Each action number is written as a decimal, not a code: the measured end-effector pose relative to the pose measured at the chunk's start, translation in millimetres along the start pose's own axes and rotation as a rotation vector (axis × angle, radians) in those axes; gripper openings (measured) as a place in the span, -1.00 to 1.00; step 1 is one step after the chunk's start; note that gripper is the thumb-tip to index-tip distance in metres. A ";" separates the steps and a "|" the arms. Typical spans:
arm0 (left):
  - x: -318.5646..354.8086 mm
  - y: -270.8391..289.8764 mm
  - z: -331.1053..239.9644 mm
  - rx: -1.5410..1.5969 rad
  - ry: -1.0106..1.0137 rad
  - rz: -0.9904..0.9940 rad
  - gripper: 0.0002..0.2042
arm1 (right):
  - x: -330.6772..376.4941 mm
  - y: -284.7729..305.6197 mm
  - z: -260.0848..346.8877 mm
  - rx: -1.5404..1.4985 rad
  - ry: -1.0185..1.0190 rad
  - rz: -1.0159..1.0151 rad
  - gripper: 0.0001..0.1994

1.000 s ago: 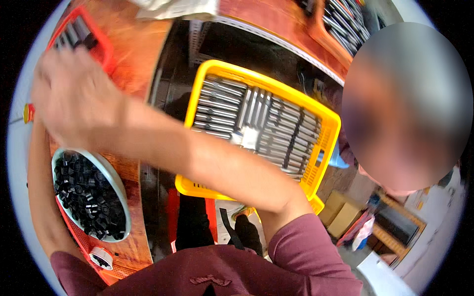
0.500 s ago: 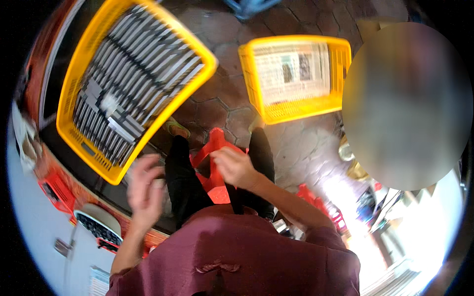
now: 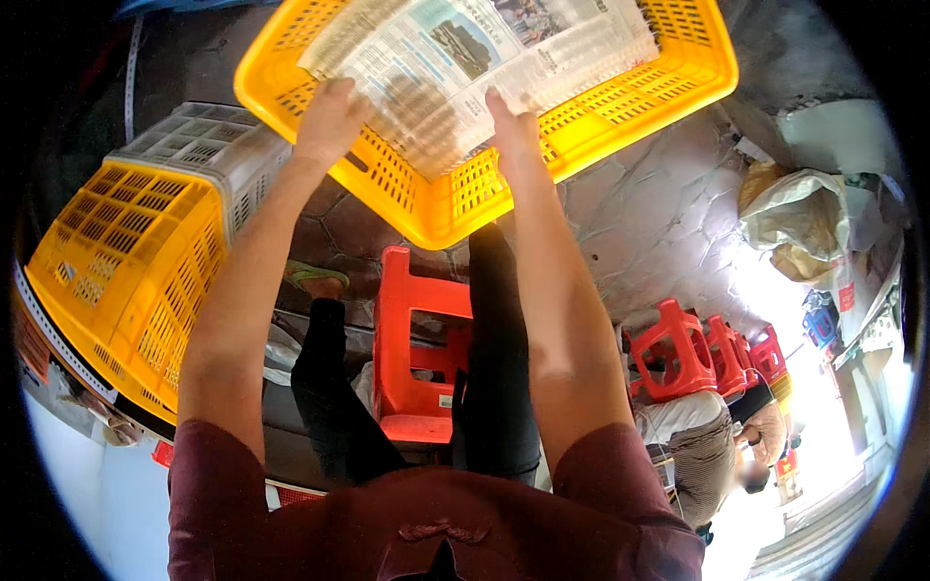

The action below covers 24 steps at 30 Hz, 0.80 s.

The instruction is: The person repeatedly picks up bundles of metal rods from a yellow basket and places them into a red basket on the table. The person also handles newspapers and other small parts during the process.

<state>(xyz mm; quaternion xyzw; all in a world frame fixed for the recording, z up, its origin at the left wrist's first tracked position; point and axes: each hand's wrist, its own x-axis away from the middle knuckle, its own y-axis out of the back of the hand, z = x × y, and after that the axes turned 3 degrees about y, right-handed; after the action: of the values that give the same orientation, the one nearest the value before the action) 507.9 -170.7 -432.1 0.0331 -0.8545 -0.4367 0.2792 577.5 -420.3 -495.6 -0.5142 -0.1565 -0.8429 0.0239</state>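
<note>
A yellow plastic crate [image 3: 572, 145] with slotted walls is tilted in front of me, one corner toward my body. Printed newspaper sheets [image 3: 455, 77] line its inside. My left hand [image 3: 331, 118] grips its left near side, and my right hand [image 3: 518, 143] holds the near right side. Both thumbs show over the rim; most other fingers are hidden. Below the crate, a red plastic stool [image 3: 395, 339] stands between my legs.
At left, a yellow crate [image 3: 136, 261] sits beside a grey crate [image 3: 199, 136]. Several red stools [image 3: 673, 353] are at right. Beyond them lie an open pale sack [image 3: 799, 223] and a blue item [image 3: 821, 326]. Another person [image 3: 765, 431] is at lower right.
Both hands have moved forward and taken hold of the newspaper-lined crate, now closer and tilted. The crate full of dark and pale strips at left is out of sight; the view has shifted.
</note>
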 end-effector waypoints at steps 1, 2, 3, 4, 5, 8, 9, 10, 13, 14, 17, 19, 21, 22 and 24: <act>-6.3 -7.0 3.8 0.002 0.034 -0.010 -0.69 | -24.3 -6.7 -2.6 0.063 -0.039 -0.040 -0.20; -10.6 -13.0 -3.3 0.052 -0.017 0.000 -0.70 | -64.3 -1.5 -22.8 0.428 0.222 -0.001 -0.17; -9.4 -19.3 -20.9 0.105 -0.090 0.018 -0.70 | -112.0 20.2 -60.8 0.785 0.477 0.017 -0.15; 2.8 -22.3 -21.7 0.153 -0.111 0.025 -0.70 | -117.1 15.2 -59.8 0.884 0.459 -0.026 -0.21; 19.4 -31.0 -11.2 0.118 -0.192 -0.047 -0.73 | -103.8 -2.2 -41.1 0.656 0.189 -0.137 -0.27; 71.1 -26.0 -24.0 0.234 -0.096 -0.020 -0.73 | -66.6 -28.8 -0.3 0.176 -0.212 -0.523 -0.44; 83.9 -26.5 -27.8 0.280 -0.069 -0.017 -0.73 | -66.3 -28.7 -4.4 0.104 -0.201 -0.565 -0.48; 96.8 -28.8 -29.6 0.327 -0.042 -0.015 -0.74 | -64.4 -29.1 -9.8 0.035 -0.192 -0.607 -0.52; 117.3 -27.5 -39.6 0.458 0.025 -0.002 -0.76 | -91.4 -13.2 -32.2 0.036 -0.133 -0.572 -0.48; 121.5 -24.2 -41.1 0.523 0.084 0.015 -0.76 | -89.3 -12.1 -30.4 0.085 -0.116 -0.527 -0.44; 131.2 -22.0 -31.8 0.517 0.077 -0.036 -0.79 | -61.5 -13.6 -23.7 0.257 0.042 -0.637 -0.66; 132.2 -16.3 -23.0 0.460 0.025 -0.068 -0.78 | -42.3 -10.1 -14.8 0.308 0.099 -0.614 -0.70; 131.8 -8.5 -16.9 0.420 -0.019 -0.093 -0.79 | -32.1 -7.2 -8.9 0.335 0.149 -0.603 -0.72; 131.5 -6.0 -15.8 0.414 -0.019 -0.098 -0.79 | -32.0 -4.8 -9.2 0.320 0.180 -0.604 -0.71; 130.6 -2.3 -11.4 0.395 -0.015 -0.106 -0.79 | -30.6 -2.5 -11.3 0.290 0.238 -0.602 -0.70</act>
<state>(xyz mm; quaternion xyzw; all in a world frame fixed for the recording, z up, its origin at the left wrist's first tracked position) 403.3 -219.6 -370.1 0.1288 -0.9227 -0.2751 0.2375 581.6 -424.9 -527.7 -0.3347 -0.4151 -0.8351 -0.1350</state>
